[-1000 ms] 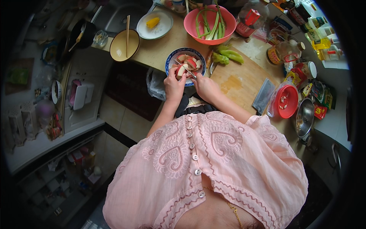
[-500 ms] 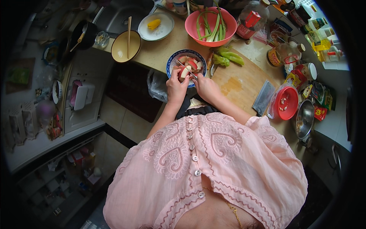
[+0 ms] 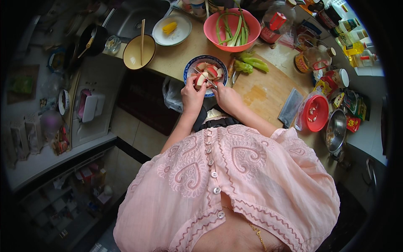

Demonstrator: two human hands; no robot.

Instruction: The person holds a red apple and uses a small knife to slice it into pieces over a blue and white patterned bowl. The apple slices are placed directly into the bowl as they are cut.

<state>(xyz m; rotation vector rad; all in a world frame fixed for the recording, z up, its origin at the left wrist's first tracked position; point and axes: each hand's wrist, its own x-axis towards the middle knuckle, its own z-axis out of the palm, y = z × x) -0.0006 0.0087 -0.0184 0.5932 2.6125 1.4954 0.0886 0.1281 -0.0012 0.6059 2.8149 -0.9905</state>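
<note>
My left hand point(image 3: 193, 96) pinches a wedge of apple point(image 3: 200, 81) with red skin and pale flesh, over the near side of a blue-and-white bowl point(image 3: 227, 76). More red-skinned apple pieces point(image 3: 212, 72) lie in the bowl. In my right hand point(image 3: 227, 98) is the handle of a small knife point(image 3: 209, 80). Its thin blade points up and left, lying at the wedge. How deep the edge sits in the flesh cannot be made out. My right fingers are wrapped around the handle and partly hide it.
Right of the bowl lie green peppers point(image 3: 253, 63), a wooden cutting board point(image 3: 264, 92) and a cleaver point(image 3: 290, 106). Behind stand a pink bowl point(image 3: 210, 35) of green stalks and a white plate point(image 3: 184, 35). A cream bowl point(image 3: 132, 52) with chopsticks is at the counter's left edge.
The apple wedge and my left hand have shifted slightly left, and the wedge shows more of its red skin. The knife stays at the wedge; my right hand has hardly moved.
</note>
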